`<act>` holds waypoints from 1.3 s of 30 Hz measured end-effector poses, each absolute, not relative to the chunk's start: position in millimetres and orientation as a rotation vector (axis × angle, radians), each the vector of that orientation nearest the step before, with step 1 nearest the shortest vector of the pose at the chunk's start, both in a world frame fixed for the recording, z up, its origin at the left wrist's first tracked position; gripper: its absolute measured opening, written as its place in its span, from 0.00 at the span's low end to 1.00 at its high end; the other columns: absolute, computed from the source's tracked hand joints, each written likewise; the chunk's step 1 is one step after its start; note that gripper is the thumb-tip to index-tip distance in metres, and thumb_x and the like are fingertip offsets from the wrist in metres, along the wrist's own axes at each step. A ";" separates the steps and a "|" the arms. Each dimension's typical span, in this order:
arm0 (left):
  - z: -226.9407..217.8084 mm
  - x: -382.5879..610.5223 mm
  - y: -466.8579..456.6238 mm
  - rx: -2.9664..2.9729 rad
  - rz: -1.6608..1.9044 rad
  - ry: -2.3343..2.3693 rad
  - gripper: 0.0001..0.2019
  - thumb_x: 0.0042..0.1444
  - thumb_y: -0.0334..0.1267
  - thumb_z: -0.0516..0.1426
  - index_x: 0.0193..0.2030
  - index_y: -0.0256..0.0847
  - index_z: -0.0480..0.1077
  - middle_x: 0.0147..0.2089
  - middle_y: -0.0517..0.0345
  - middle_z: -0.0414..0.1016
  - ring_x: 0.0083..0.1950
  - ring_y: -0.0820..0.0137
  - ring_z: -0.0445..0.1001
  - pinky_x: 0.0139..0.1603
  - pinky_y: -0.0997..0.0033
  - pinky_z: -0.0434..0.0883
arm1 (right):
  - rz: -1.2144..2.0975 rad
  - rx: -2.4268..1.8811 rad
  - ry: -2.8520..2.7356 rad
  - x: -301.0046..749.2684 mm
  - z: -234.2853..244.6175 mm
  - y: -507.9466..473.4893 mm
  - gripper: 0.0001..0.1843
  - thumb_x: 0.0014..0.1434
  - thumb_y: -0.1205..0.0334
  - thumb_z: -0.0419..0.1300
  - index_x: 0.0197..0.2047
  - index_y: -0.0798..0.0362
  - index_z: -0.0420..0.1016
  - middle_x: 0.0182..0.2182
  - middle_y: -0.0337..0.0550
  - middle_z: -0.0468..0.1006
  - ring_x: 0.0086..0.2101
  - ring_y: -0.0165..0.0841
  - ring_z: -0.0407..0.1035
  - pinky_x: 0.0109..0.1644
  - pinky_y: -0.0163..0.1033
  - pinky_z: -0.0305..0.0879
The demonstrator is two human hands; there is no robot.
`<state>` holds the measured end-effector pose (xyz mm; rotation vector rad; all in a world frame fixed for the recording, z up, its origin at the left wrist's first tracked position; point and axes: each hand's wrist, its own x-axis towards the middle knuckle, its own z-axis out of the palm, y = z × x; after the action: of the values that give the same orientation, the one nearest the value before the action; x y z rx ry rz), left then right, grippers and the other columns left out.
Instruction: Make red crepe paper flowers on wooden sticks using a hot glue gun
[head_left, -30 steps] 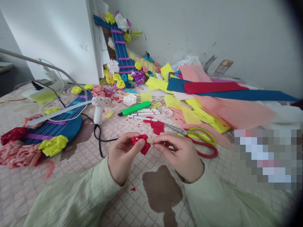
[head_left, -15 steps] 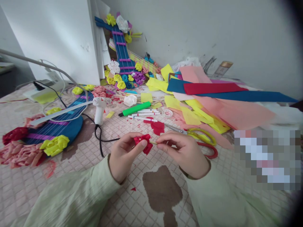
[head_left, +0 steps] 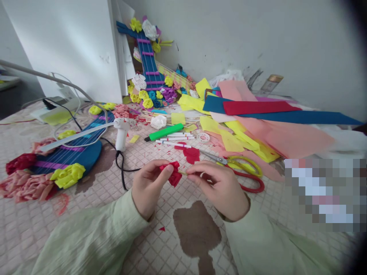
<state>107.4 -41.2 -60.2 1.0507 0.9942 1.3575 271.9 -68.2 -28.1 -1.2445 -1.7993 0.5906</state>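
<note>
A small red crepe paper flower (head_left: 174,176) is pinched between the thumb and fingers of my left hand (head_left: 150,183). Out of its right side comes a thin pale stick (head_left: 182,173), and my right hand (head_left: 216,185) grips the other end with thumb and forefinger. Both hands hover over the quilted table cover, close together. Just past my right hand lie scissors (head_left: 243,170) with one yellow and one red handle. Red paper scraps (head_left: 191,154) lie beyond the fingers.
A white glue gun (head_left: 121,135) stands at left beside a blue paper guitar (head_left: 88,154) trimmed with paper flowers. Another guitar (head_left: 147,57) leans at the back. A green marker (head_left: 164,132), several white pens (head_left: 174,143) and crepe strips (head_left: 275,118) spread behind and right.
The red flower has turned slightly in my fingers and shifted a little left. My right hand has moved slightly left with the stick. The rest of the table looks the same.
</note>
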 end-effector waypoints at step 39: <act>-44.5 111.7 -53.0 1.234 0.985 0.784 0.09 0.42 0.29 0.64 0.32 0.38 0.73 0.29 0.59 0.75 0.30 0.73 0.73 0.34 0.74 0.73 | 1.133 -1.336 -1.572 282.2 -12.4 -67.0 0.12 0.56 0.55 0.55 0.26 0.54 0.65 0.19 0.33 0.57 0.22 0.25 0.52 0.24 0.33 0.51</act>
<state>111.7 -53.0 -44.5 1.2337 0.7837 0.9854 282.2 -67.0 -12.4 -1.3364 -1.5716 1.1335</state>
